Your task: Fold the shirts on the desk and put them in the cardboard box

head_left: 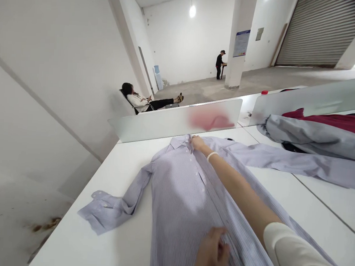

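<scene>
A pale lavender striped button-up shirt [178, 188] lies front up on the white table, its collar at the far end. One sleeve [112, 208] bends out to the left, and the other [276, 157] stretches right. My right hand [197, 142], with a white beaded bracelet at the wrist, reaches to the collar, its fingers closed on the shirt's edge there. Low on the shirt front, beside the button strip, is my left hand [212, 250]. Its fingers are curled and slightly blurred; what lies between them is hidden.
Frosted dividers [172, 119] edge the white table [131, 166]. Grey and dark red garments [315, 131] are piled at the right. Beyond, one person [140, 102] reclines on a chair and another [219, 64] stands by a pillar [238, 41].
</scene>
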`<state>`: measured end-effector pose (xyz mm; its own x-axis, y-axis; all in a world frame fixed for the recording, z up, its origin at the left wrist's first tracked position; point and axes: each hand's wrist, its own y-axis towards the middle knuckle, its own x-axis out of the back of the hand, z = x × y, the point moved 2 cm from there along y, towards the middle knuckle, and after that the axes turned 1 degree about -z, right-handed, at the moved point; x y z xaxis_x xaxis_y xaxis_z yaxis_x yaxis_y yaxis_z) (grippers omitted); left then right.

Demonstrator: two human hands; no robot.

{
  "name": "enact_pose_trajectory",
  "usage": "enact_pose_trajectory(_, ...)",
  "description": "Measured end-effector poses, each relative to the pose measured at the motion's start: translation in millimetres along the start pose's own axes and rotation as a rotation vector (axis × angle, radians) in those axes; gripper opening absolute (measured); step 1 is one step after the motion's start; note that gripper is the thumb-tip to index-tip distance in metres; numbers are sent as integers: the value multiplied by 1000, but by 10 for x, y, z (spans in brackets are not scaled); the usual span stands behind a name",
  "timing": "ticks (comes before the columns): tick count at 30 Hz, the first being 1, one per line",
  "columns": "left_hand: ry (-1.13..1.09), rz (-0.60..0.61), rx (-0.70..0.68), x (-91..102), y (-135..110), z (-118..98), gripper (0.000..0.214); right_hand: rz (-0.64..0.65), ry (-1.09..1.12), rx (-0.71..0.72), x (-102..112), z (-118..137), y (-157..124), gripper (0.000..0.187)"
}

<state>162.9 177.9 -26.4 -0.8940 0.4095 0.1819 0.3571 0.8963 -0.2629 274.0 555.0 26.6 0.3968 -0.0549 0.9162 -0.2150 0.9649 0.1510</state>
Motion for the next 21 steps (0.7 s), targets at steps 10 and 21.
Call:
enact_pose_trajectory(10,-497,-258,33,267,651,-239,50,-35,-33,-58,72,-259,-194,21)
enact_pose_trajectory(21,-519,90,108,-55,421,-344,43,7,6,-136,30,-15,114,28)
